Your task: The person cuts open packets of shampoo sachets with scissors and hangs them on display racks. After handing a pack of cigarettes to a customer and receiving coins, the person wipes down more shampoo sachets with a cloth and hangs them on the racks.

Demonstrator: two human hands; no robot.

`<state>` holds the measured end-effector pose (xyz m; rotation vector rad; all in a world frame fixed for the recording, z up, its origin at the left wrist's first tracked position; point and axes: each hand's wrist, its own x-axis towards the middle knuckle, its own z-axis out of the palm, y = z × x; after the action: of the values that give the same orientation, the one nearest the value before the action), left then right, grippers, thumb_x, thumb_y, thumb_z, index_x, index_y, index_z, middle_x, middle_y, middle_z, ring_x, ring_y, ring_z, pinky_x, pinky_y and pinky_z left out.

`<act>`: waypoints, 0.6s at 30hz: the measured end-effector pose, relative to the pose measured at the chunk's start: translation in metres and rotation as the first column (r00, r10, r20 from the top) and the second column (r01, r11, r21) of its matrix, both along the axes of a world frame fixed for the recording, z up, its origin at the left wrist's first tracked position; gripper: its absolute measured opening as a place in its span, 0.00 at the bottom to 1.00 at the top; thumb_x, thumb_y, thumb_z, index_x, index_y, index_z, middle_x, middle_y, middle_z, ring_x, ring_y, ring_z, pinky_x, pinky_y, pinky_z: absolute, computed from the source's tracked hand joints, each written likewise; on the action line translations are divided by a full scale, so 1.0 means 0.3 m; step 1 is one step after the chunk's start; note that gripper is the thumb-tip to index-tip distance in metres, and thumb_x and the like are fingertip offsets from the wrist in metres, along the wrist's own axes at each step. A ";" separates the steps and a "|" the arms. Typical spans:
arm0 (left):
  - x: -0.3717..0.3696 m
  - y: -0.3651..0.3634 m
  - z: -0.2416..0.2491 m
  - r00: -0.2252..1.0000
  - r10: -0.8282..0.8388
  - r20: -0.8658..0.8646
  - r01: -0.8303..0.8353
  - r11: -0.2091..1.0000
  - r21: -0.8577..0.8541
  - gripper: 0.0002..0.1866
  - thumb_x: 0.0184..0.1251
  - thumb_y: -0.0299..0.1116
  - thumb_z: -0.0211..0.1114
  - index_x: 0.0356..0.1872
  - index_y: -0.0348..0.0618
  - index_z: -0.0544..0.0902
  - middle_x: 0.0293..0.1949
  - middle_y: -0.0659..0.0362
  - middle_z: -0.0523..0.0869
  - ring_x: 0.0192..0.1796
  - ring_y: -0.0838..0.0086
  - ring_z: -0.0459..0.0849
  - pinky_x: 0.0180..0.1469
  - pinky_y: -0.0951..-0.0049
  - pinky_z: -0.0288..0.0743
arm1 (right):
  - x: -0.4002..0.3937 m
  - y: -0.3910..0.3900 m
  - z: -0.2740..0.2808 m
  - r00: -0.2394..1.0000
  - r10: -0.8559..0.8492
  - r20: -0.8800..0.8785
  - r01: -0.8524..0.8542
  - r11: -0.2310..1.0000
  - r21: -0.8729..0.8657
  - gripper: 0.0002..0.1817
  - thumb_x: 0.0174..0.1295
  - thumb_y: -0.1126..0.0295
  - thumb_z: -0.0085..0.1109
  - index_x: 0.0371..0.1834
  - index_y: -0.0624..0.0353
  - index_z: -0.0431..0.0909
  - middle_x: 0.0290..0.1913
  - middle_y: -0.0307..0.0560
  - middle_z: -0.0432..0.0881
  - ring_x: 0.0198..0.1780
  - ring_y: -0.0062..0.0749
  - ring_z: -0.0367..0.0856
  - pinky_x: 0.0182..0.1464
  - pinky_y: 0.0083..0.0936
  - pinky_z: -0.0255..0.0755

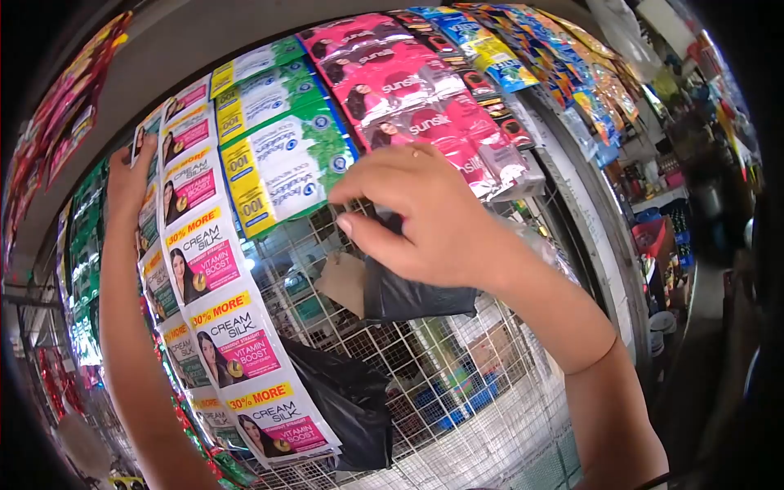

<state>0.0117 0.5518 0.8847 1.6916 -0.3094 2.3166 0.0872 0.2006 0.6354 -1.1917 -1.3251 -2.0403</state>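
At the upper left my left hand (135,167) is closed, its fingers pinching the upper part of a strip of grey-green Cream Silk sachets (167,286). Beside it hangs a long strip of white and pink Cream Silk conditioner sachets (216,257). My right hand (420,208) is raised at the centre, fingers curved, with a gap between thumb and forefinger. Its fingertips come right to the lower corner of a white, green and yellow Head & Shoulders strip (286,175). Behind that hand, pink Sunsilk sachets (408,82) are partly covered.
A wire grille (441,367) backs the sachets. Black plastic bags (351,408) and a piece of brown cardboard (343,282) hang on it. Blue and yellow sachets (482,49) hang at the upper right. Red and pink packets (65,122) hang at the far left.
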 end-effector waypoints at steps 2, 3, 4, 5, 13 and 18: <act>-0.009 -0.023 -0.008 0.999 0.028 -0.027 -0.027 1.000 0.013 0.52 0.52 0.69 0.68 0.65 0.29 0.70 0.60 0.37 0.78 0.63 0.53 0.78 0.66 0.63 0.67 | -0.012 -0.026 -0.056 0.999 0.024 0.025 -0.025 0.999 0.027 0.07 0.58 0.67 0.62 0.37 0.55 0.81 0.38 0.43 0.83 0.45 0.40 0.81 0.55 0.44 0.67; -0.005 -0.027 -0.003 0.999 0.022 -0.031 -0.021 1.000 0.023 0.52 0.52 0.69 0.68 0.65 0.29 0.70 0.60 0.37 0.78 0.63 0.53 0.78 0.66 0.63 0.67 | -0.019 -0.039 -0.078 0.997 0.059 0.051 -0.061 0.997 0.041 0.07 0.58 0.67 0.62 0.37 0.55 0.81 0.37 0.42 0.83 0.44 0.39 0.81 0.54 0.43 0.67; -0.004 -0.029 0.001 0.999 0.034 -0.028 -0.034 0.999 0.024 0.52 0.51 0.68 0.69 0.65 0.29 0.70 0.60 0.37 0.78 0.63 0.53 0.78 0.66 0.64 0.67 | -0.029 -0.054 -0.092 0.996 0.065 0.056 -0.067 0.997 0.042 0.05 0.58 0.69 0.63 0.36 0.55 0.81 0.36 0.41 0.82 0.42 0.38 0.80 0.52 0.40 0.67; -0.002 -0.035 0.002 0.999 0.048 -0.024 -0.048 0.999 0.023 0.52 0.51 0.67 0.70 0.65 0.30 0.70 0.60 0.37 0.78 0.63 0.54 0.78 0.66 0.64 0.67 | -0.032 -0.067 -0.107 0.997 0.060 0.052 -0.063 0.997 0.048 0.05 0.58 0.69 0.63 0.36 0.55 0.81 0.36 0.41 0.82 0.42 0.38 0.80 0.52 0.40 0.67; 0.018 -0.025 0.013 0.984 0.163 0.067 -0.165 0.986 0.019 0.44 0.55 0.61 0.70 0.62 0.32 0.74 0.54 0.42 0.84 0.57 0.56 0.82 0.62 0.64 0.71 | -0.048 -0.177 -0.255 0.980 0.198 0.004 -0.193 0.947 0.258 0.05 0.62 0.73 0.63 0.38 0.62 0.84 0.27 0.43 0.82 0.27 0.31 0.79 0.32 0.26 0.71; -0.120 0.075 -0.192 0.994 -0.097 0.052 0.090 0.988 0.125 0.22 0.68 0.42 0.65 0.53 0.33 0.82 0.30 0.56 0.88 0.24 0.80 0.82 0.30 0.78 0.75 | 0.027 -0.209 -0.537 0.800 0.578 -0.161 -0.469 0.770 0.434 0.19 0.69 0.61 0.60 0.24 0.63 0.74 0.23 0.42 0.76 0.21 0.22 0.71 0.25 0.22 0.66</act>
<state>-0.0243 0.5744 0.8270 1.6281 -0.5406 2.3241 0.0953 0.1379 0.4745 -0.7791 -0.9314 -1.5389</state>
